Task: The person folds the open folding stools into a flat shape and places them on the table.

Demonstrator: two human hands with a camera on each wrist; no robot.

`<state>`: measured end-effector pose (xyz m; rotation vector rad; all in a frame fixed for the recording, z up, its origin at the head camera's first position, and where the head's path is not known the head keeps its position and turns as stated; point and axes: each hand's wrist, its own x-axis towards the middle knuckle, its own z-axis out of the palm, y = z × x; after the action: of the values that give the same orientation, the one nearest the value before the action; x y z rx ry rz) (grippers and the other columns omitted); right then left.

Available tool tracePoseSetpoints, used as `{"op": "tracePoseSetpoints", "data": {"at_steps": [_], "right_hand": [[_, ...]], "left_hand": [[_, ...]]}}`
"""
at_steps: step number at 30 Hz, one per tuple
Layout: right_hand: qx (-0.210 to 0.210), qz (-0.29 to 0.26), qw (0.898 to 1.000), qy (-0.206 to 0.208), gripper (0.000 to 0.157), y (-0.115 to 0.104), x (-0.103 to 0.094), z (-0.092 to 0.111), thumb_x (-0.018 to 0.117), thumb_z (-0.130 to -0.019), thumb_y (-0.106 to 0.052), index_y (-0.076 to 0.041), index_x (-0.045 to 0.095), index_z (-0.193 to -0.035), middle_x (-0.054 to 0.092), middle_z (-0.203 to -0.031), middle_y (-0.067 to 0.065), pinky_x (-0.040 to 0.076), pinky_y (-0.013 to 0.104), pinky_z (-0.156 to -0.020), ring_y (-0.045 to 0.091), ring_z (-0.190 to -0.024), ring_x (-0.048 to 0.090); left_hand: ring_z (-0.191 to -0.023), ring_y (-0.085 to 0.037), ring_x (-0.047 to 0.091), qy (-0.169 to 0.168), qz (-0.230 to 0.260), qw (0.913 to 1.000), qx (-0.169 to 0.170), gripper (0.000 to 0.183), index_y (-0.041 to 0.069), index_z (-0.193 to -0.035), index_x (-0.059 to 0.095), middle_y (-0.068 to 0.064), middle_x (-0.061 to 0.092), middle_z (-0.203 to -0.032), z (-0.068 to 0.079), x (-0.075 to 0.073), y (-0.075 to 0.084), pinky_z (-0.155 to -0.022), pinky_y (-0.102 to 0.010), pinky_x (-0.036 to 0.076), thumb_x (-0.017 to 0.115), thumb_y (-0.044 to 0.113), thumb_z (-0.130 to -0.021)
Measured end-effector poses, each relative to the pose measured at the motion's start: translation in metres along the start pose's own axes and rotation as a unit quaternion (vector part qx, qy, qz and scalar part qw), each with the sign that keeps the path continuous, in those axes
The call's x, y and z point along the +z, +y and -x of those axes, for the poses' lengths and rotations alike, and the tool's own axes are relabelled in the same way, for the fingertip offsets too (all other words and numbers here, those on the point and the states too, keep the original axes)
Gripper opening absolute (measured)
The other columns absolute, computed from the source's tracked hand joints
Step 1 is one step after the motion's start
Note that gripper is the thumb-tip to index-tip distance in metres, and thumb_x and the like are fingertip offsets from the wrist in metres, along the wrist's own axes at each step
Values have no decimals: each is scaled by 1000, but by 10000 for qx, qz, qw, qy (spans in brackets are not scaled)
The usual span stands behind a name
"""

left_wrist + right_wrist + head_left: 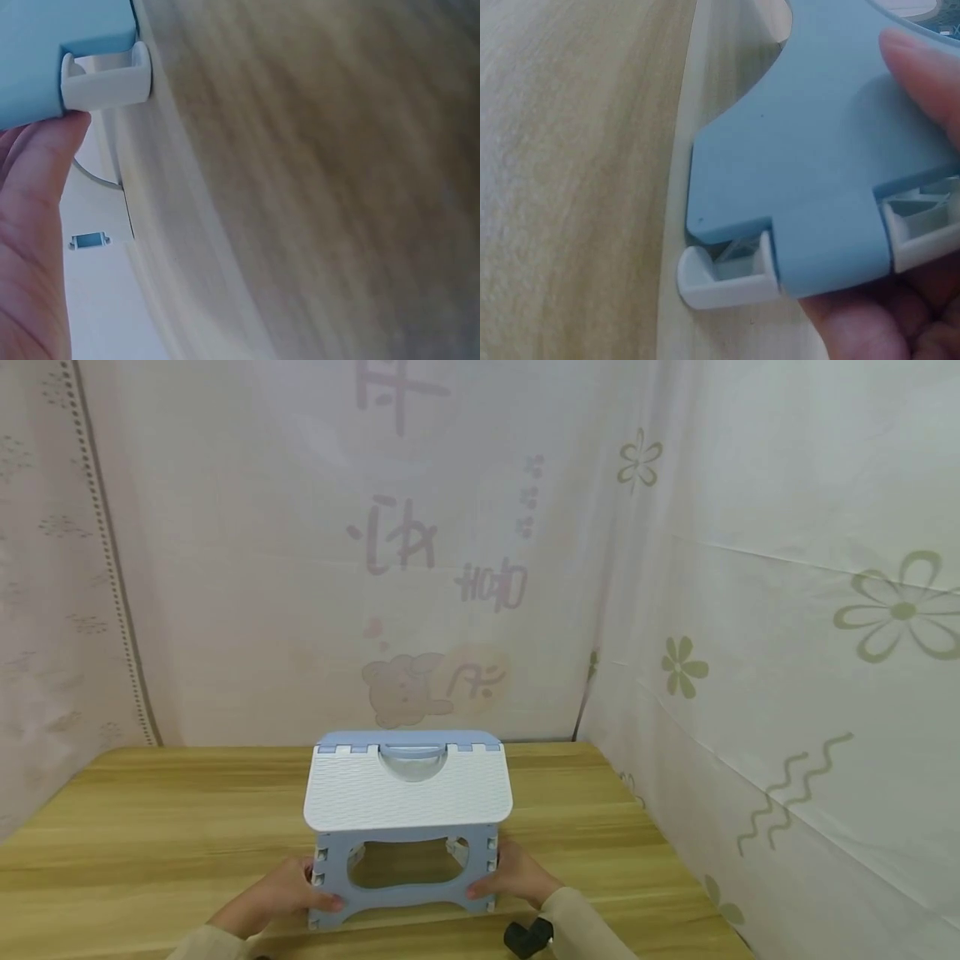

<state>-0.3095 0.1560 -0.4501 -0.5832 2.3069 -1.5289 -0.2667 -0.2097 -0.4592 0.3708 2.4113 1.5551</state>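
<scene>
A folding step stool (408,802) in white and pale blue plastic stands on the table in the head view. Its top is a white textured panel with a blue strip and a handle cutout at the far edge; below is a blue leg panel (333,872) with a wide opening. My left hand (288,892) grips the left edge of that panel, thumb on the front. On the opposite edge, my right hand (517,874) holds on likewise. In the right wrist view, the thumb (926,79) lies against the blue leg, other fingers behind its white hinge pieces.
The wood-grain table (187,810) spreads around the stool. Patterned curtains (255,568) hang behind it and along both sides. A small black object (528,937) sits by the right sleeve (585,927).
</scene>
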Motion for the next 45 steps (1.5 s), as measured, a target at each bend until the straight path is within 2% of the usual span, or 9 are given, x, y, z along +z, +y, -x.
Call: {"op": "tracePoseSetpoints", "data": {"at_steps": [5,12,26,31,37,45], "right_hand": [[-39,43,10000,-14,50,-2,1,0,85,-69,-2,3,64,-114,72,-103,8,50,28,-82,14,-91,63],[5,53,10000,38,56,-3,2,1,84,-68,-1,5,61,-119,71,-105,9,50,29,-83,15,-93,63],[82,210,9996,151,60,-3,2,1,86,-67,-4,4,60,-121,69,-109,9,49,35,-87,18,-98,61],[86,202,9997,140,57,-2,2,1,86,-68,-4,3,61,-119,70,-107,8,50,33,-85,17,-96,62],[1,164,9998,71,62,-1,2,0,86,-67,-3,3,59,-123,69,-113,12,49,35,-89,19,-101,62],[-41,176,9998,39,64,0,2,-1,86,-68,-3,2,59,-125,68,-116,13,49,39,-92,21,-104,61]], "left_hand": [[-89,-19,65,-93,80,9999,-28,47,-11,-110,64,-16,71,-101,0,0,-2,-77,-35,54,83,15,-75],[-82,-17,64,-11,176,9998,117,42,-14,-103,63,-13,71,-94,2,2,-3,-71,-31,53,81,10,-74],[-81,-15,64,11,118,9999,86,40,-14,-103,64,-13,72,-93,1,1,0,-71,-29,52,81,9,-74],[-83,-17,65,-5,149,9999,-15,40,-15,-103,63,-14,72,-94,2,1,1,-72,-31,53,81,9,-75],[-87,-18,65,-2,57,10000,-53,45,-13,-108,63,-17,71,-99,1,1,-1,-75,-32,52,82,12,-75],[-89,-22,66,-49,117,9999,-106,45,-13,-110,63,-18,71,-101,0,1,-1,-78,-39,54,81,11,-77]]}}
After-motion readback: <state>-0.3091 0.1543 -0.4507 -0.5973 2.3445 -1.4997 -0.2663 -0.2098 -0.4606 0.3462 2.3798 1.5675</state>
